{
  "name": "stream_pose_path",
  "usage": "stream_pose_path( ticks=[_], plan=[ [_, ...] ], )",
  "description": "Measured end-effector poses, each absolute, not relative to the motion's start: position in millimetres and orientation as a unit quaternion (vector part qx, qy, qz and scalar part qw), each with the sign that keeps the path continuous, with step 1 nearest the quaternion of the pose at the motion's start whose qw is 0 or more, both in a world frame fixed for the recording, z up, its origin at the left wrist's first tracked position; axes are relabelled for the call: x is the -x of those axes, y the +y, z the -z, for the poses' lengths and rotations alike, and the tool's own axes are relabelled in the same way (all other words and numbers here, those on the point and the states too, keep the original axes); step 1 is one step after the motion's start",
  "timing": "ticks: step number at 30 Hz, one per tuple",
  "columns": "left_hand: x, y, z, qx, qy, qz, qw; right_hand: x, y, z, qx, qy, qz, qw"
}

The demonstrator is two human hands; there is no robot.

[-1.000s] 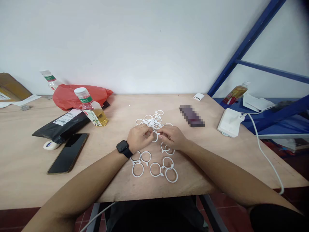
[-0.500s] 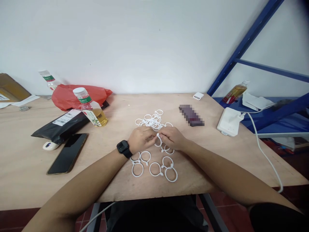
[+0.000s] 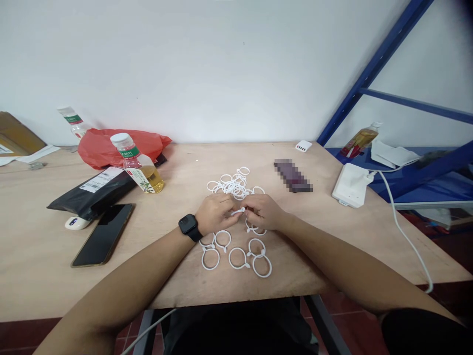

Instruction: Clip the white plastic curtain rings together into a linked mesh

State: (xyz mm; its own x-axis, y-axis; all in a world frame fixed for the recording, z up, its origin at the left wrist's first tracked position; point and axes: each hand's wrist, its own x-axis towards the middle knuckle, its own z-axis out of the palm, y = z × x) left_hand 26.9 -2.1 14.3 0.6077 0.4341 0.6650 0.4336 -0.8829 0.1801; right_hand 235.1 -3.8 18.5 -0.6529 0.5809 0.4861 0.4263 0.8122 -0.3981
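Over the middle of the table, my left hand [image 3: 217, 212] and my right hand [image 3: 265, 211] meet with fingers pinched. Between them is a white curtain ring [image 3: 238, 211], seen nearly edge-on, with its small eyelet end by my right fingertips. My left fingers grip the ring's other side; part of it is hidden behind them. Just beyond my hands lies a heap of similar white rings [image 3: 232, 186]. Nearer to me, several loose rings [image 3: 237, 258] lie flat, some overlapping. A few more rings [image 3: 258, 230] sit partly beneath my right hand.
To the left are a drink bottle [image 3: 138, 170], a red bag [image 3: 99, 148], a black parcel [image 3: 92, 195], a phone [image 3: 103, 236] and a white earbud case [image 3: 77, 223]. Rightward lie a blurred dark object [image 3: 292, 176], a white charger [image 3: 351, 185] with a cable, and a blue frame [image 3: 369, 74].
The held curtain ring has turned from hanging face-on below my right fingers to nearly edge-on, pointing toward my left hand, whose fingers now grip it. The other rings have stayed put.
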Motion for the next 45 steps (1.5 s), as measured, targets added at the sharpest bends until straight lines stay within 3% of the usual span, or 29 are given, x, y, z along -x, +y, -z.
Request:
stream_pose_path(
  ticks=[11, 19, 21, 25, 28, 37, 45],
  plan=[
    [-27.1, -2.7, -16.2, -0.905, 0.210, -0.369, 0.008, -234.6, -2.2, -17.7, 0.255, -0.895, -0.128, 0.343],
    [-16.6, 8.8, -7.1, -0.818, 0.410, -0.402, 0.032, -244.5, 1.1, -19.9, 0.331, -0.852, -0.108, 0.390],
    [-14.7, 12.5, -5.1, -0.809, 0.445, -0.384, 0.032, -249.0, -0.3, -25.4, 0.306, -0.880, -0.125, 0.342],
    [-13.7, 16.2, -4.1, -0.812, 0.491, -0.311, 0.053, -252.9, -8.9, -39.1, 0.274, -0.929, -0.200, 0.147],
    [-14.6, 15.1, -4.5, -0.819, 0.489, -0.291, 0.071, -251.9, -12.7, -41.4, 0.286, -0.926, -0.227, 0.098],
    [-18.1, 3.3, -10.8, -0.915, 0.251, -0.302, 0.093, -248.3, -4.0, -27.2, 0.327, -0.907, -0.187, 0.186],
    [-20.7, 0.4, -16.8, -0.899, 0.246, -0.351, 0.084, -240.5, -4.9, -20.4, 0.344, -0.891, -0.162, 0.249]
  ],
)
